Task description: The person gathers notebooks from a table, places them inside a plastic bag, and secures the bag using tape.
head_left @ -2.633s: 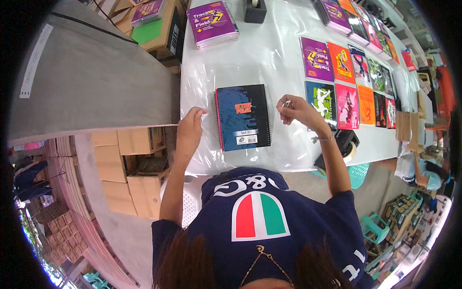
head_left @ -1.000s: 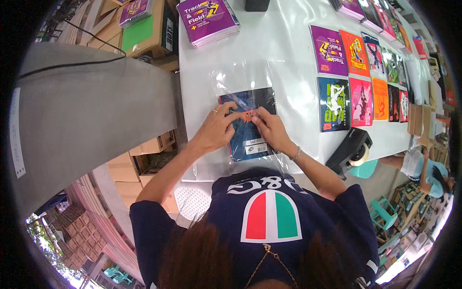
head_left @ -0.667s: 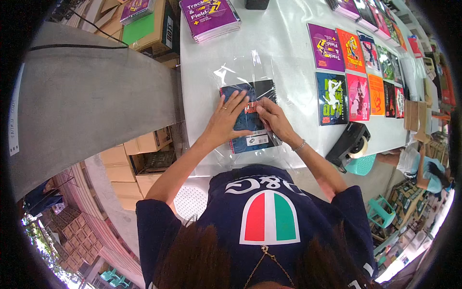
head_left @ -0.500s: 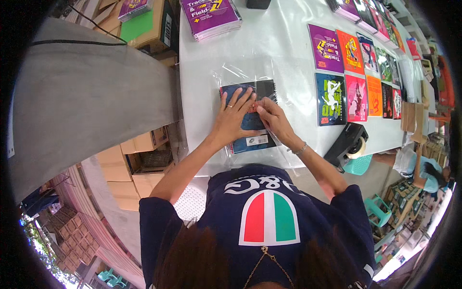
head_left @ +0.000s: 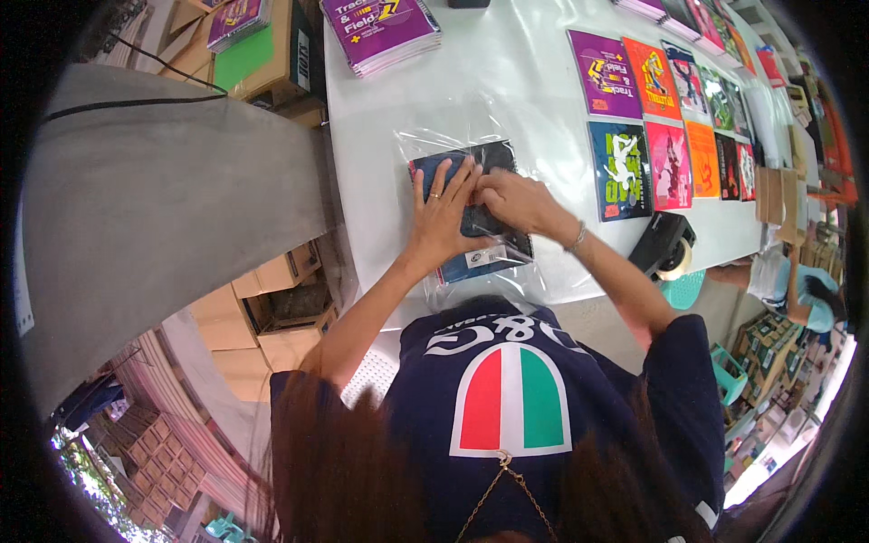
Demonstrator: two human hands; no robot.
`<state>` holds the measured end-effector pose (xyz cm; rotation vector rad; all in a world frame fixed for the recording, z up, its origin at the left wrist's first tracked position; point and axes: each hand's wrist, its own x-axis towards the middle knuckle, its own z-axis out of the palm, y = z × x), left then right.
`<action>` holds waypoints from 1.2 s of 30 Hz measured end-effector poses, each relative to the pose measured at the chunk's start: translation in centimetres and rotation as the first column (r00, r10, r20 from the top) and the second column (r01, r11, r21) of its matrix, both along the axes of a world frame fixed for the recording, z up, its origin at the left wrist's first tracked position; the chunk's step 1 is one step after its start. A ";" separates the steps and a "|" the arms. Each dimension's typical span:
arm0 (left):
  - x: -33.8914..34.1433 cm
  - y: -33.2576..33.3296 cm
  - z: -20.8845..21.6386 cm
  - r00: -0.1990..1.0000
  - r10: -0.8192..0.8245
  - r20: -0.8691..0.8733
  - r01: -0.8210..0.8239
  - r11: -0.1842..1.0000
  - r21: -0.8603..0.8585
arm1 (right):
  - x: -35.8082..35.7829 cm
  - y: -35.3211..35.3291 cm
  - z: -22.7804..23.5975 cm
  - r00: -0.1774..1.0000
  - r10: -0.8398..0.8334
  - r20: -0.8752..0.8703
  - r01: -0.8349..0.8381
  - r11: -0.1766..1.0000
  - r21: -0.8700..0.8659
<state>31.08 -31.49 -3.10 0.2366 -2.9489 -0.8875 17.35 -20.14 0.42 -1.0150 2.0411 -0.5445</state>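
A dark blue notebook lies inside a clear plastic sleeve on the white table. My left hand presses flat on the sleeve over the notebook, fingers spread, a ring on one finger. My right hand rests beside it on the notebook's upper right part, fingers curled down onto the plastic. Both hands touch each other at the fingertips. The middle of the notebook is hidden under the hands.
A stack of purple books sits at the far side. Rows of colourful booklets cover the right of the table. A black tape dispenser stands at the near right edge. Cardboard boxes stand left, below a grey surface.
The bare notebook on the table is now inside the clear sleeve. My hands moved from the notebook's sides onto its top and press the plastic down.
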 end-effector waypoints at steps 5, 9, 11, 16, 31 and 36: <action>0.0 -0.2 0.1 1.000 -0.015 -0.014 0.014 0.999 -0.034 | -0.7 2.3 -0.5 0.975 0.145 -0.169 -0.179 0.962 -0.208; 0.9 -2.1 0.5 0.982 0.039 -0.187 0.032 0.931 0.363 | 0.7 2.8 -2.0 0.952 0.078 -0.297 -0.148 0.964 -0.220; 1.5 -2.5 0.5 0.949 0.126 -0.288 0.035 0.868 0.495 | 1.1 2.7 -1.9 0.940 0.063 -0.334 -0.141 0.967 -0.212; 1.4 -1.0 -0.1 0.950 0.283 -0.130 -0.266 0.955 0.129 | 2.3 2.0 -1.9 0.907 0.008 -0.421 -0.093 0.979 -0.180; 2.5 -2.0 -2.6 0.942 0.330 0.061 -0.334 0.906 0.258 | 6.8 28.9 -3.0 -0.178 -0.922 -0.345 0.728 0.113 -0.677; 2.0 -1.9 -2.6 0.944 0.321 0.078 -0.329 0.894 0.305 | 6.5 33.1 -2.4 -0.052 -0.921 0.386 0.919 -0.195 -0.342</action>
